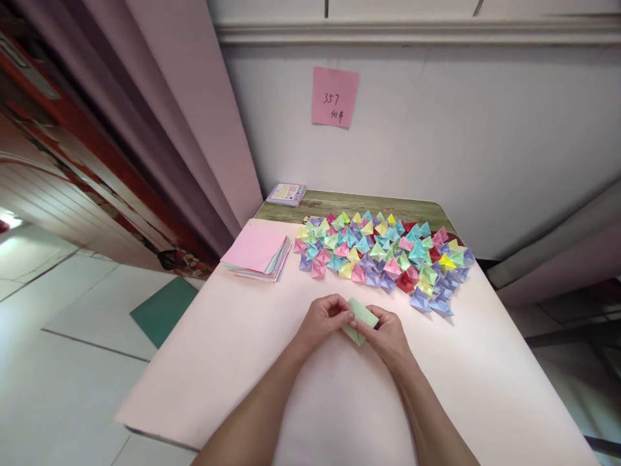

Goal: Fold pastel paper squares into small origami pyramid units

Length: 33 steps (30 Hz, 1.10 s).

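A piece of light green origami paper (365, 312), partly folded, is held just above the table's pale pink cover. My left hand (324, 321) pinches its left side between thumb and fingers. On the other side my right hand (388, 333) grips it, thumb lying across the front near the left thumb. Some of the paper is hidden behind the fingers. Beyond the hands spread many small folded paper boats (378, 252) in pink, yellow, blue, green, purple and red. To the left lies a stack of coloured square sheets (255, 249), pink on top.
At the back left corner of the wooden tabletop (412, 206) sits a small pile of printed packs (287, 193). A pink note (334, 97) is stuck to the wall behind. A green sheet (165, 309) lies on the floor at left, near a purple curtain (194, 116).
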Tool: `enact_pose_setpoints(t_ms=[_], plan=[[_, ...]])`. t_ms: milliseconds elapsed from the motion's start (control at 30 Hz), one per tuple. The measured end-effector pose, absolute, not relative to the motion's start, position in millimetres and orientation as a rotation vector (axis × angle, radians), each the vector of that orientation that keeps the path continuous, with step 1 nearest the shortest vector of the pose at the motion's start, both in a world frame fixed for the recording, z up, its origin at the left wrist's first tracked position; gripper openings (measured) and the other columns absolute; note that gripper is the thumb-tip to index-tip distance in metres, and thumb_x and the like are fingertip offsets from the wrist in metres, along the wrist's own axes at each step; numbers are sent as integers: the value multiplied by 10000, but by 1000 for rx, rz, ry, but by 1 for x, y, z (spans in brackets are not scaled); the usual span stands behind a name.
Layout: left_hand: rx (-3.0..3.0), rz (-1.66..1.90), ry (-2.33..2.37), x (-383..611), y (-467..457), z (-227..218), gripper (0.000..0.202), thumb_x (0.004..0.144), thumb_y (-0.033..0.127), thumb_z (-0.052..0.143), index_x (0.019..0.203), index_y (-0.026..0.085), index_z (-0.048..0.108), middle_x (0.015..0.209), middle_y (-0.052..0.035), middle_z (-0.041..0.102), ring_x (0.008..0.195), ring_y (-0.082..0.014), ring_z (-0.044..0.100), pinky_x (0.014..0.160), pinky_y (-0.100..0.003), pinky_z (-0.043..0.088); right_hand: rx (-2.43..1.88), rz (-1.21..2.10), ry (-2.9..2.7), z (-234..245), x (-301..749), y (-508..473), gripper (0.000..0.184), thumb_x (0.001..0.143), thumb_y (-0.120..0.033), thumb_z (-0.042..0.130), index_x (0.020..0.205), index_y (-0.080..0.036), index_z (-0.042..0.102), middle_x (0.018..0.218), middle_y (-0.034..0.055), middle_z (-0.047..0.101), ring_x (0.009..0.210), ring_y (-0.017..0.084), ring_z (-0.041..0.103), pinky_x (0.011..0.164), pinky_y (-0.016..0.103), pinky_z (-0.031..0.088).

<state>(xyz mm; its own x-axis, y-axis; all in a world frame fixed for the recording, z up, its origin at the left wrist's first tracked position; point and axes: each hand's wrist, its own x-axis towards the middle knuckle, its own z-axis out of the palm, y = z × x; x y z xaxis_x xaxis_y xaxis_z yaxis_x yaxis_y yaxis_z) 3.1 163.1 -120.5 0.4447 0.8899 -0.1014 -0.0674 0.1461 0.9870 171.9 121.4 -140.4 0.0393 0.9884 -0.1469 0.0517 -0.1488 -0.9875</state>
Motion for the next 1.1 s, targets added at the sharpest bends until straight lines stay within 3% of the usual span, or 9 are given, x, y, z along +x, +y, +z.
enact_pose_setpoints(t_ms=[233, 600, 900, 967, 1100], plan=[[1190, 960, 916, 8, 169, -131, 223, 748, 310, 720, 726, 139, 580, 665, 19, 565, 599, -99, 527, 589, -219, 429, -1182, 1429, -868, -144, 169, 124, 406, 608, -434, 852, 866, -171, 680, 700, 9, 683, 584, 152, 590, 524, 237, 450], [1308, 1035, 1072, 16, 166, -113, 175, 721, 273, 694, 682, 145, 581, 635, 23, 559, 573, -95, 506, 558, -214, 394, -1298, 1469, -855, -135, 169, 118, 469, 585, -492, 846, 850, -117, 747, 604, 43, 677, 519, 159, 587, 487, 256, 494], [1181, 1160, 1115, 30, 170, -115, 186, 666, 254, 732, 665, 149, 578, 609, 31, 573, 550, -90, 524, 546, -202, 393, -1203, 1407, -834, -141, 168, 122, 473, 616, -424, 829, 978, -136, 734, 785, 62, 738, 614, 172, 627, 567, 269, 505], [1070, 1182, 1104, 35, 172, -117, 227, 638, 260, 763, 746, 154, 593, 592, 40, 582, 527, -92, 528, 528, -200, 396, -1190, 1394, -812, -144, 168, 124, 451, 620, -410, 826, 965, -134, 734, 753, 49, 731, 594, 162, 615, 565, 267, 499], [818, 1239, 1017, 42, 168, -118, 510, 634, 352, 809, 1046, 184, 560, 656, 32, 640, 552, -123, 586, 539, -228, 459, -1171, 1356, -749, -143, 167, 126, 446, 609, -406, 828, 944, -129, 728, 765, 50, 735, 583, 156, 606, 576, 278, 506]])
